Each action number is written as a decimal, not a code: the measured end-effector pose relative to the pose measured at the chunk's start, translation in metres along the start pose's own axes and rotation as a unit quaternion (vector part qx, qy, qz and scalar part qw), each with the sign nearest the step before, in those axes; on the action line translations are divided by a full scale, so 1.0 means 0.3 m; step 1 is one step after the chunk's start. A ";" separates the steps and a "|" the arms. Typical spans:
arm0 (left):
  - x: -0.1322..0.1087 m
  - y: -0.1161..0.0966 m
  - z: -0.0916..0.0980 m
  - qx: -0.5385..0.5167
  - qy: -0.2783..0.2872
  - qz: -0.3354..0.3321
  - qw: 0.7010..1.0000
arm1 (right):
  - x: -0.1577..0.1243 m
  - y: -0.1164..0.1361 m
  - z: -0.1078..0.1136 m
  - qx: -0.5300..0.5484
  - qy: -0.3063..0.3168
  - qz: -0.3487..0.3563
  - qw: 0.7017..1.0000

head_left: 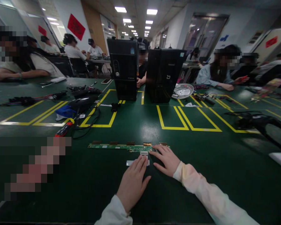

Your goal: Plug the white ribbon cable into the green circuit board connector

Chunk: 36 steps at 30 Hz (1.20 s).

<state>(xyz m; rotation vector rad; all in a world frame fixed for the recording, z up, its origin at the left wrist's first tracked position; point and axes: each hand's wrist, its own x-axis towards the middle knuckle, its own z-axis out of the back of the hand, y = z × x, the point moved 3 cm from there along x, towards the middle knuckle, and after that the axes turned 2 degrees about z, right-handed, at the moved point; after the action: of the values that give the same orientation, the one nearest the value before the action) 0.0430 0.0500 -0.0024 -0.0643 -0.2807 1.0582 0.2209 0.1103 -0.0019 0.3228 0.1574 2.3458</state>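
A long, narrow green circuit board point(114, 146) lies on the green table, with several gold-coloured tabs along its far edge. My right hand point(166, 160) rests on the board's right end, fingers stretched out. Near the middle of the board's front edge sits a white connector with a flat ribbon cable point(144, 153). My left hand point(133, 181) lies flat over this cable, its fingers straight and pointing at the connector. A pale strip point(129, 163) shows on both sides of the left fingertips. What lies beneath both sets of fingers is hidden.
Two black computer towers point(123, 72) stand across the table, with a white round basket point(184, 91) beside them. A red-black screwdriver point(65, 128), a blue-black tool and cables lie left. A black device point(259, 122) lies right. Yellow tape marks the table. Other people sit around.
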 end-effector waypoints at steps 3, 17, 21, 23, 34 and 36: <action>0.004 0.005 0.003 -0.003 0.010 -0.006 1.000 | 0.000 -0.001 0.001 0.003 -0.002 0.001 1.000; 0.021 0.048 0.037 -0.041 0.036 -0.040 0.998 | 0.000 0.001 0.009 0.012 -0.005 0.002 1.000; 0.021 0.065 0.039 -0.048 0.043 -0.048 0.997 | 0.000 0.002 0.011 0.011 -0.001 -0.002 1.000; 0.023 0.076 0.042 -0.056 0.039 -0.060 0.996 | 0.001 0.000 0.009 0.011 -0.001 0.000 1.000; 0.052 0.093 0.052 -0.066 0.016 -0.087 0.994 | 0.001 -0.008 -0.005 0.003 -0.006 0.005 1.000; 0.053 0.092 0.055 -0.067 0.011 -0.083 0.994 | 0.001 -0.004 -0.004 0.001 -0.009 0.003 1.000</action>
<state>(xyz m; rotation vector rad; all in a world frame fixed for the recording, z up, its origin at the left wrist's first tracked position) 0.0226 0.0760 0.0114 -0.1706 -0.3313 0.8728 0.2212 0.1114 -0.0033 0.3462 0.1490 2.3486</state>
